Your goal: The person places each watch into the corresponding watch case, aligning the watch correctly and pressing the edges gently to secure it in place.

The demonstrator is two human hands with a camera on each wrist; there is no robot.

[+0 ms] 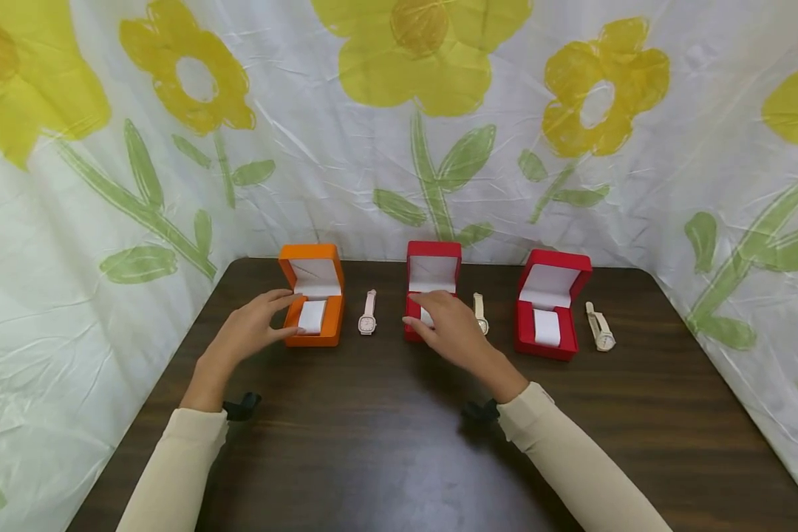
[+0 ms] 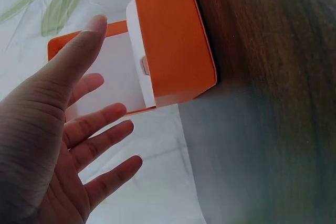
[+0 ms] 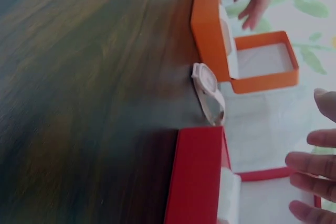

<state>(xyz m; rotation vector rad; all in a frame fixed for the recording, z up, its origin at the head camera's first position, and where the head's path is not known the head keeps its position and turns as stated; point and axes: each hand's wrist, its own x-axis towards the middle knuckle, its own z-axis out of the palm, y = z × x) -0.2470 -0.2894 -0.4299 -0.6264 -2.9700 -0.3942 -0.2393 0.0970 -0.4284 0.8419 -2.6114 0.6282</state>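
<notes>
An open orange watch box (image 1: 333, 321) with a white cushion stands at the left. My left hand (image 1: 247, 324) is over its left side, thumb apart from the spread fingers and nothing held. In the left wrist view, those fingers are beside the orange box (image 2: 176, 40). Over the middle red watch box (image 1: 434, 250) hangs my right hand (image 1: 454, 327), hiding much of its base and cushion. The right wrist view shows its fingers parted and bare near the red box (image 3: 197, 177). A pink wristwatch (image 1: 367, 324) lies between these two boxes.
A cream wristwatch (image 1: 479, 305), partly covered by my right hand, lies right of the middle box. Farther right are another open red watch box (image 1: 547, 352) and a light-strapped wristwatch (image 1: 604, 340). A flowered white curtain (image 1: 319, 162) hangs behind the dark wooden table (image 1: 359, 436).
</notes>
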